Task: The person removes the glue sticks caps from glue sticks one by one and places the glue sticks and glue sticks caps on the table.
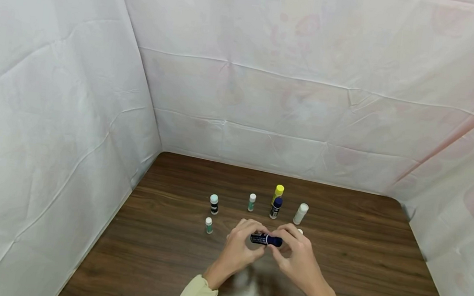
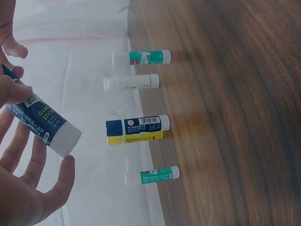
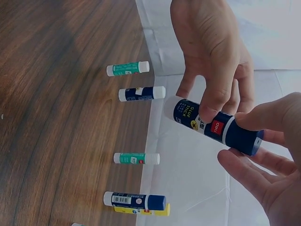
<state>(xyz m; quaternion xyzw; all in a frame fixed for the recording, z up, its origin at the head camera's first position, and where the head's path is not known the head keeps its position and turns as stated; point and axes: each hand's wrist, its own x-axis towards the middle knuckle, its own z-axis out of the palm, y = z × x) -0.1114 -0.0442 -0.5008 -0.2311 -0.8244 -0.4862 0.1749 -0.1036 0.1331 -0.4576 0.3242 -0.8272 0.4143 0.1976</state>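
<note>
Both hands hold a navy glue stick [image 1: 259, 238] nearly level above the table, in front of the standing sticks. My left hand [image 1: 240, 247] grips its labelled body between thumb and fingers. At the other end, my right hand [image 1: 298, 260] pinches the dark blue cap [image 3: 243, 136], which sits on the stick. The white base [image 2: 66, 140] points away from the right hand, with a left fingertip at its edge in the left wrist view.
Several glue sticks stand on the brown wooden table [image 1: 156, 255]: a navy one [image 1: 274, 211] before a yellow one [image 1: 279, 190], a white one [image 1: 301, 214], green ones [image 1: 251, 202] and a pale-capped navy one [image 1: 214, 205]. Another white cap [image 1: 300, 231] is mostly hidden behind the right hand. White cloth [image 1: 247, 96] hangs around.
</note>
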